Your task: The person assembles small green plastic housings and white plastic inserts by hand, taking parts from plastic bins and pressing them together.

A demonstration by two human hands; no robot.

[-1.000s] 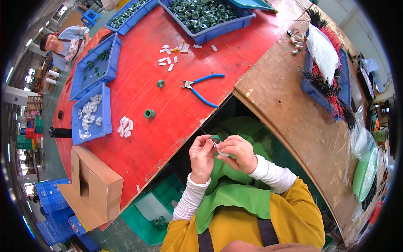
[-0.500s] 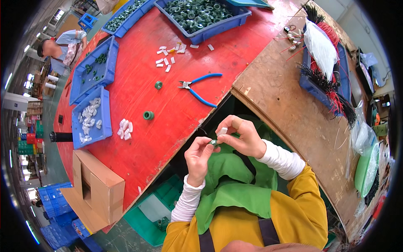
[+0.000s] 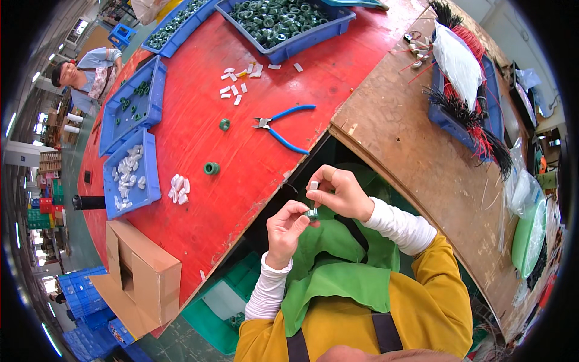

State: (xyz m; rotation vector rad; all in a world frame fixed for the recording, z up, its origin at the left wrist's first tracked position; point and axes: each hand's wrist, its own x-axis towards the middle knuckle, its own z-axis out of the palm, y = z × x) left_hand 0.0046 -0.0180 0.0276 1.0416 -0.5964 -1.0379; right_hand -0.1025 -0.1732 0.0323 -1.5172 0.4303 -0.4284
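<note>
My left hand (image 3: 283, 232) pinches a small, shiny green ring (image 3: 312, 213) between thumb and fingers, over my lap just off the table edge. Just above it, my right hand (image 3: 347, 196) grips a small white strip-like piece (image 3: 313, 186) by thumb and fingertips. Between the white piece and the ring there is a narrow gap. Two more green rings lie on the red tabletop, one nearer (image 3: 211, 168) and one farther off (image 3: 225, 124). Blue-handled cutting pliers (image 3: 283, 128) rest spread on the red surface beyond my hands.
Blue trays hold green rings (image 3: 283, 45) at the back and white pieces (image 3: 151, 181) at left. Loose white pieces lie in a pile (image 3: 179, 189) and scattered farther back. A cardboard box (image 3: 160, 283) stands front left; a wire-filled blue bin (image 3: 440, 108) sits right. A co-worker (image 3: 90, 75) is far left.
My right hand has drawn slightly away from the green ring, and the white piece now points more upright. The ring sits a little lower in my left hand. The co-worker's head has turned.
</note>
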